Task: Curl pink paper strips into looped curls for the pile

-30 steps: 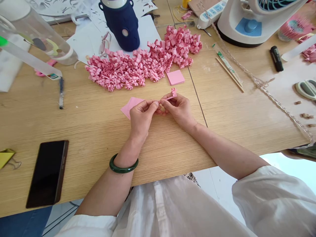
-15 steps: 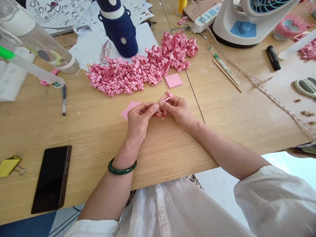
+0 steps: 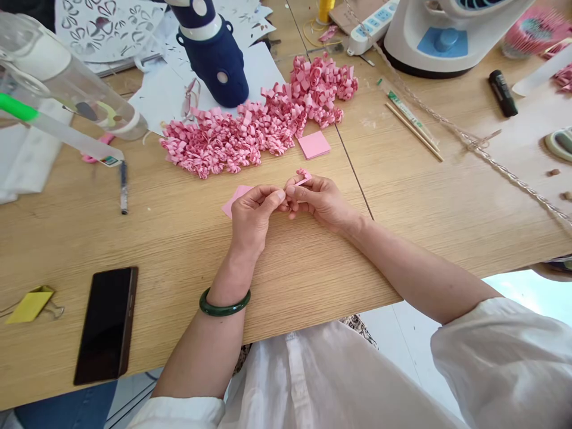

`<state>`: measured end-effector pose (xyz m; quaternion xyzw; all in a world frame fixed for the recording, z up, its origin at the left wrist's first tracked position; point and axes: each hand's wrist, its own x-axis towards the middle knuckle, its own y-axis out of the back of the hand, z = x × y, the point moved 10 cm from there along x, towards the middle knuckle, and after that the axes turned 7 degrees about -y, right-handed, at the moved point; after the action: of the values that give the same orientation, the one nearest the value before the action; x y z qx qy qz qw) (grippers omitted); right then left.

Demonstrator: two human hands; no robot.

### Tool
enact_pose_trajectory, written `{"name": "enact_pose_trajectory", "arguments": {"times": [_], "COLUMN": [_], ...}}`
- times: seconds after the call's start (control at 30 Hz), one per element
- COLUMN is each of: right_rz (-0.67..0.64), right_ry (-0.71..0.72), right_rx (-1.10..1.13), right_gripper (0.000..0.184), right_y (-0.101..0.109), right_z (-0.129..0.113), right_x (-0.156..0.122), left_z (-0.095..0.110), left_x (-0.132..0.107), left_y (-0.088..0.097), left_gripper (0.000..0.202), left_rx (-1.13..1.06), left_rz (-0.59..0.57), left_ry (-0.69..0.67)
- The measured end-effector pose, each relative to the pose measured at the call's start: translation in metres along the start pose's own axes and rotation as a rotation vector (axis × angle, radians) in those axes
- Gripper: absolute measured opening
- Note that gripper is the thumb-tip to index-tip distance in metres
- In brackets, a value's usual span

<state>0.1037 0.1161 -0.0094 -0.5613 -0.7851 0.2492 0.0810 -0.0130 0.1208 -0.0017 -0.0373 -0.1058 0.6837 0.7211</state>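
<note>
My left hand and my right hand meet above the table, thumbs and fingertips pinched close together. Between them is a narrow pink paper strip, curled at its upper end, resting along my right fingers. Both hands pinch it, though its lower end is hidden by my fingertips. A sheet of pink paper lies partly behind my left hand. Beyond my hands sits a small stack of pink paper squares. Past that stretches a long heap of curled pink paper flowers.
A dark blue bottle stands behind the heap, and a clear bottle at left. A phone and yellow binder clip lie front left. Wooden sticks, a twisted cord, a black marker and a white fan are right.
The view has shifted slightly, so objects on the table sit a little differently in the picture. My hands keep the same pinch on the pink strip, with hardly any movement.
</note>
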Motion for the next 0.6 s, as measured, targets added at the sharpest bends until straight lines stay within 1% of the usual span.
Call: {"name": "enact_pose_trajectory", "arguments": {"times": [0.1, 0.23, 0.33, 0.47, 0.6], "right_rz": [0.036, 0.102, 0.154, 0.217, 0.255], "right_ry": [0.023, 0.105, 0.169, 0.213, 0.248], "right_rx": [-0.018, -0.038, -0.094, -0.2, -0.245], "right_gripper": [0.045, 0.046, 0.045, 0.043, 0.041], "right_y": [0.001, 0.006, 0.01, 0.012, 0.013], "right_z": [-0.001, -0.006, -0.011, -0.017, -0.021], "right_x": [-0.001, -0.001, -0.003, -0.007, -0.011], "left_z": [-0.001, -0.003, -0.004, -0.005, -0.006], "left_x": [0.0, -0.002, -0.003, -0.004, -0.004], "left_y": [0.001, 0.005, 0.005, 0.006, 0.003], "left_gripper": [0.027, 0.025, 0.021, 0.025, 0.027], "left_rx": [0.037, 0.049, 0.052, 0.076, 0.062], "left_rz": [0.032, 0.067, 0.061, 0.06, 0.052], "left_ry": [-0.013, -0.024, -0.035, -0.022, 0.0]}}
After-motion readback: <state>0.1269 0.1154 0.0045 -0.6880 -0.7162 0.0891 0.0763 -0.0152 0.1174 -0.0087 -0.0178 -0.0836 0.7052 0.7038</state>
